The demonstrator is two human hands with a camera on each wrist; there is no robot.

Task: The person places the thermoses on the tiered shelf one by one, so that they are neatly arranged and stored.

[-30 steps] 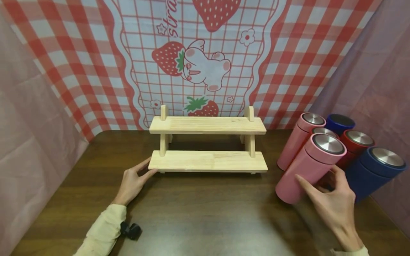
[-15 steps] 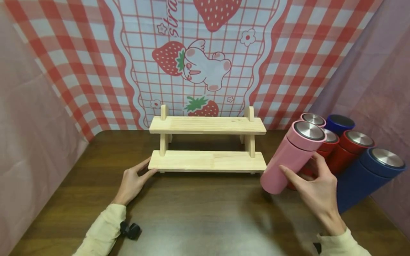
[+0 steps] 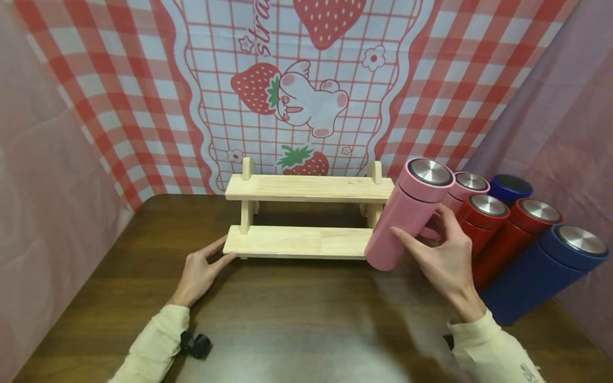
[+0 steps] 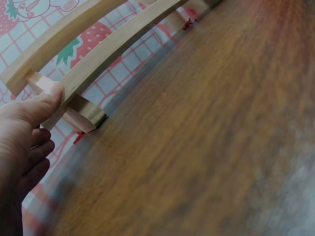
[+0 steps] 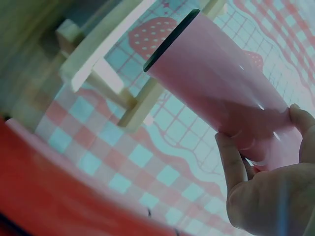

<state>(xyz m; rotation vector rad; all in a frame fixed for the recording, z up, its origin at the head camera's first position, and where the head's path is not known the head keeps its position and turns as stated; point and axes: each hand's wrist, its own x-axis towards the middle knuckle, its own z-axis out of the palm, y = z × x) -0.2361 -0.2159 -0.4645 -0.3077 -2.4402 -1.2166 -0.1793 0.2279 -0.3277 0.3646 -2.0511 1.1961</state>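
A two-tier wooden display shelf [image 3: 287, 240] stands near the back of the table. My left hand [image 3: 198, 274] holds the left end of its lower board; in the left wrist view the thumb [image 4: 51, 93] lies against the board's edge, the other fingers below it. In my right hand [image 3: 445, 258] a pink thermos bottle [image 3: 407, 215] with a steel-topped lid is gripped, tilted and raised off the table. It hangs in front of the shelf's right end and hides part of it. The right wrist view shows the bottle's dark base [image 5: 172, 40] pointing toward the shelf.
At the right stand another pink bottle [image 3: 471, 182], two red bottles [image 3: 483, 213], a dark blue bottle [image 3: 536, 271] and a bright blue one [image 3: 511, 187] behind. A strawberry-print checked cloth [image 3: 306, 101] hangs at the back; pink cloth [image 3: 48, 175] covers the sides.
My right hand has carried the pink thermos bottle left and up, away from the other bottles to the shelf's right end. The left hand stays at the shelf.
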